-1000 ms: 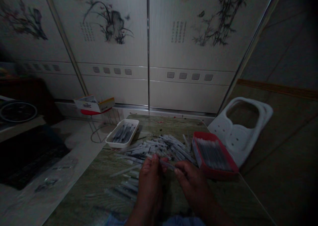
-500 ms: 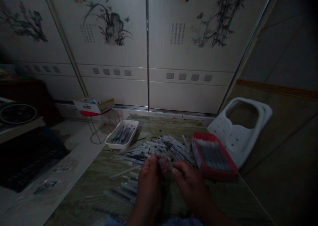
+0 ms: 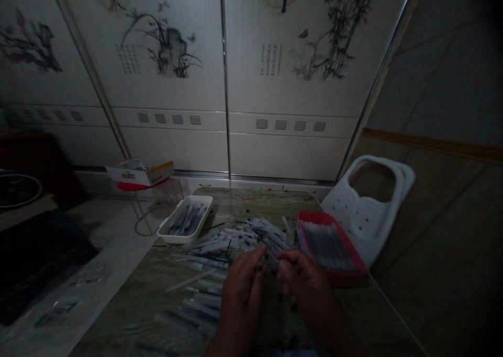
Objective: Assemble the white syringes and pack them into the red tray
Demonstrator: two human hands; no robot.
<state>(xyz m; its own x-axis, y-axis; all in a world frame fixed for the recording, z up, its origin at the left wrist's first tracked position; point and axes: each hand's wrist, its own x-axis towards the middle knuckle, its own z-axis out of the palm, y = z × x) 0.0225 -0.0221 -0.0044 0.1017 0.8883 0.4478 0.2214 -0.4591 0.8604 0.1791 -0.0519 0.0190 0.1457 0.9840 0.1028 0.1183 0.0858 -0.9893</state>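
Observation:
My right hand [image 3: 302,279] pinches a slim, translucent pen [image 3: 272,261] between thumb and fingers, its far end pointing up toward the left. Close beside it, my left hand [image 3: 242,289] curls with thumb and forefinger near that pen; a small dark bit shows between them, too dim to name. Beyond both hands spreads a loose heap of pale pens [image 3: 239,235], some with dark ends. More pens [image 3: 200,305] lie in a rough row left of my left hand. A red box [image 3: 356,260] full of lined-up pens stands right of my right hand.
A white tray [image 3: 209,210] of dark-filled pens sits at the table's [image 3: 129,304] far left. Behind the right edge leans a white folding chair [image 3: 371,215]. A printed carton [image 3: 129,175] rests on a red stool at the left. Sliding cabinet doors [image 3: 275,155] close off the back.
The view has swung slightly right. My left fingers have loosened and straightened around the pen's end, while my right hand keeps its pinch, with the pen now tilted more steeply.

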